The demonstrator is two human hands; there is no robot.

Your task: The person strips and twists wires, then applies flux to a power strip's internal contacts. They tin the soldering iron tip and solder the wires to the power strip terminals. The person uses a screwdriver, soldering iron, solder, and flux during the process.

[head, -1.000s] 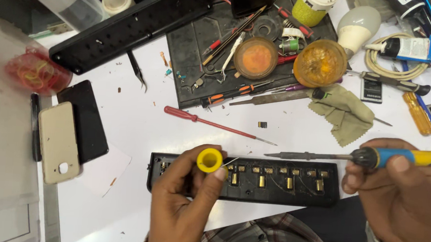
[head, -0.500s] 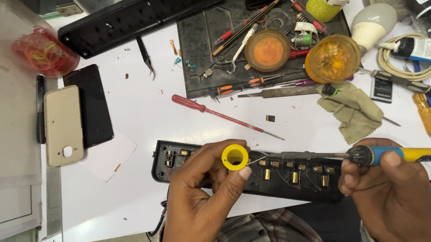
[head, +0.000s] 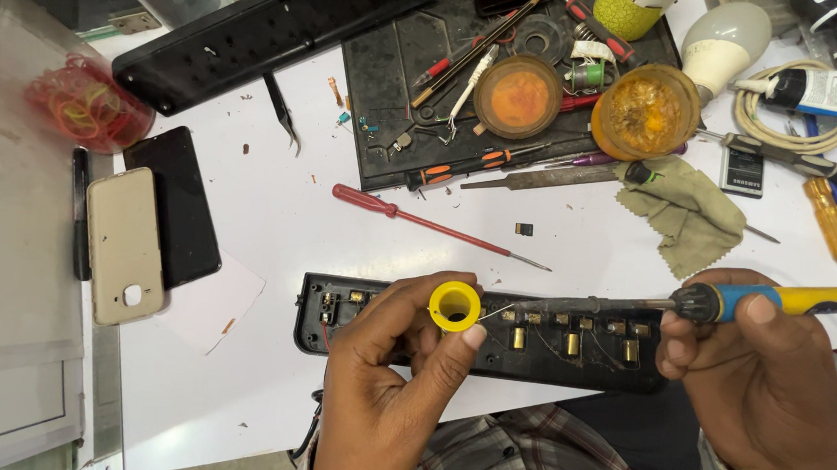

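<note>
— Fingers first: what are they clamped on?
— Left hand (head: 379, 397) pinches a yellow solder spool (head: 454, 305) between thumb and fingertips, its wire (head: 493, 310) reaching toward the iron's tip. Right hand (head: 763, 382) is closed around the blue-and-yellow handle of a soldering iron (head: 724, 304).
— And where is the work?
— Just under both, the opened black power strip (head: 567, 346) lies on the white table (head: 273, 245), brass contacts up.
— Any change from half a second ago?
— Hardly: spool and iron hold nearly the same places; the red screwdriver (head: 419, 221) beyond hasn't moved.
</note>
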